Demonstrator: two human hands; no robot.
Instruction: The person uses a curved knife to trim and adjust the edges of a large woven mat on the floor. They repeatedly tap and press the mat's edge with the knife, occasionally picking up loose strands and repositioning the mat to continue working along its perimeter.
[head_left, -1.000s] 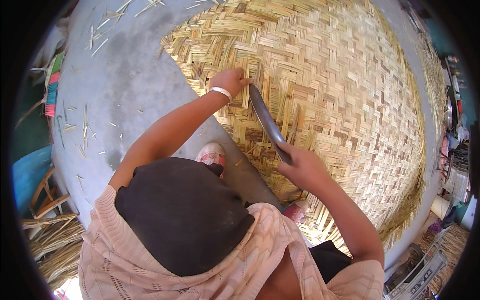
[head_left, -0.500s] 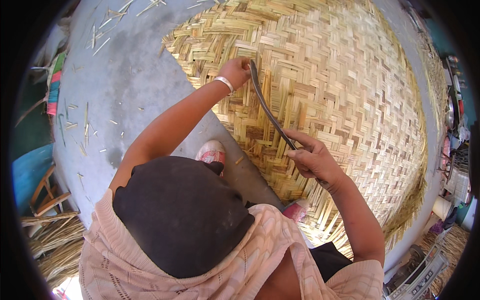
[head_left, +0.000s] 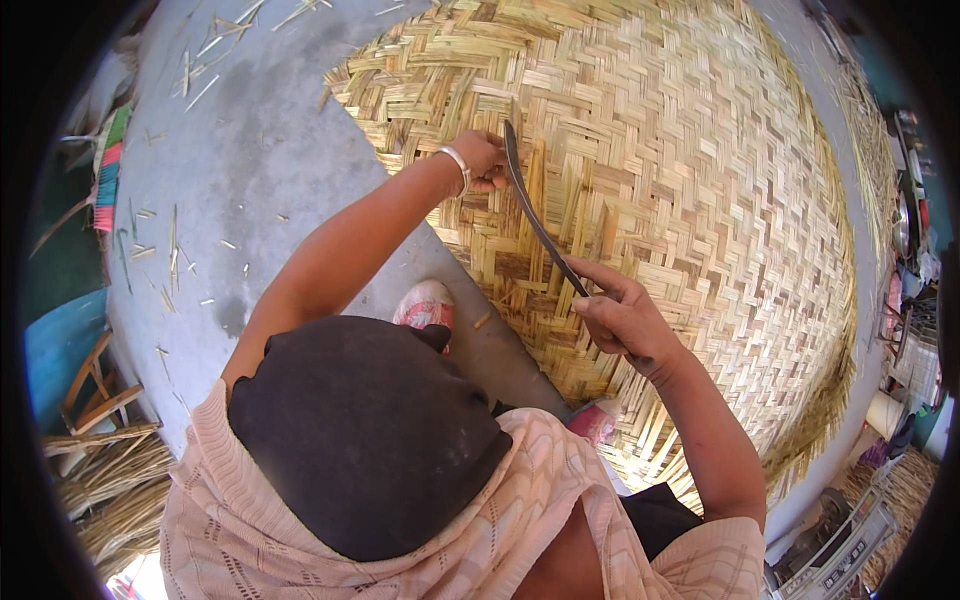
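Observation:
A large mat, woven from flat straw-coloured strips, spreads out in front of me. My right hand grips a sickle with a dark, narrow, curved blade; its index finger lies along the tool. The blade points forward and left over the mat, its tip beside my left hand. That hand, with a pale bangle on its wrist, is over the mat's left edge area. Its fingers are curled together just left of the blade, and what they hold, if anything, is too small to make out.
Grey floor with scattered strip scraps lies left of the mat. My shoes are at the mat's near edge. Bundles of dry stalks stand at lower left, a wooden frame above them. Assorted household items line the far right.
My left hand has come back slightly toward me from the blade's tip, and its fingers have turned downward. The sickle and my right hand have stayed nearly in place.

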